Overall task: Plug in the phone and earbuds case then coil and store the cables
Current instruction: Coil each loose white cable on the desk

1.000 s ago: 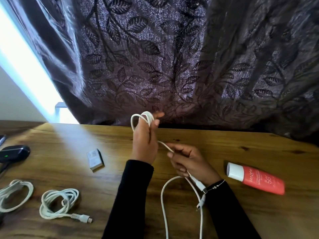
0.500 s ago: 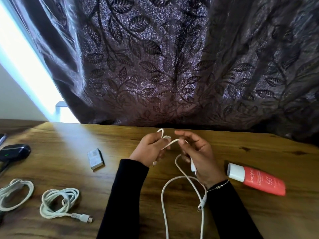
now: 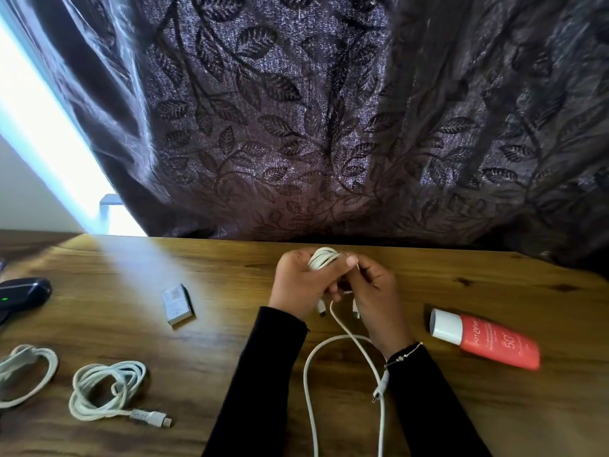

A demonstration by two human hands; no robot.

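Winding white cable (image 3: 324, 258) tighter; both hands now together, coil grown

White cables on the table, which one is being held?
The white cable in both hands; the other two coils lie untouched at the left.

- The surface (image 3: 230, 374) is brown wood with visible grain and dark knots, its finish smooth with a soft sheen where light falls.
- The curtain (image 3: 329, 127) is dark woven cloth, coarse in texture, with a leaf pattern that glints faintly.
- The cable (image 3: 308, 384) has a smooth white plastic-looking sheath.
- The coil (image 3: 105, 390) looks braided and matt.
- The tube (image 3: 487, 338) is smooth coral plastic with a white cap.
- The sleeves (image 3: 263, 374) are matt black cloth.
- The case (image 3: 23, 291) is dark and glossy.
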